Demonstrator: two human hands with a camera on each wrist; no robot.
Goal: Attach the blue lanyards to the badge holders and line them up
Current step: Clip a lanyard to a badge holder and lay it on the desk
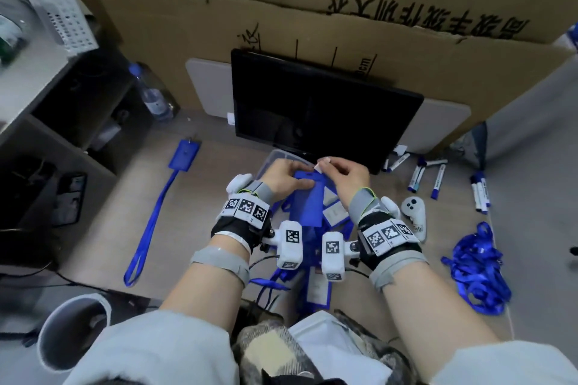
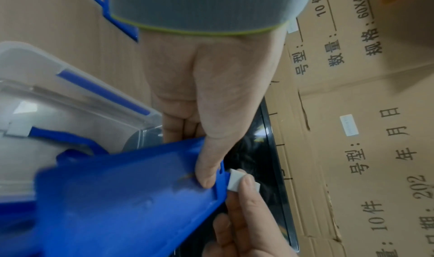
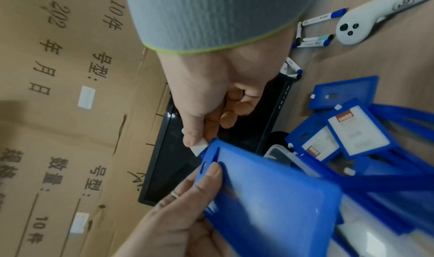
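Wood-look floor (image 1: 200, 228) beneath stacked cardboard boxes (image 1: 375, 25), dark monitor (image 1: 319, 109).

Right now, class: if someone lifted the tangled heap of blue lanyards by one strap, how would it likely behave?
The heap of blue lanyards would likely sag limply: its straps lie in soft loops. Being tangled, several would probably rise together. It looks light, thin ribbon, unlikely to roll.

- Head cam: high up, looks fwd and down over both forearms at the floor, wide view.
- L wrist cam: v. close, looks along the left hand (image 2: 211, 97) to its fingertips.
- R wrist cam: same, along the right hand (image 3: 211, 86).
- All 3 share the blue badge holder (image 1: 308, 200), black monitor (image 1: 319, 109), cardboard boxes (image 1: 406, 50).
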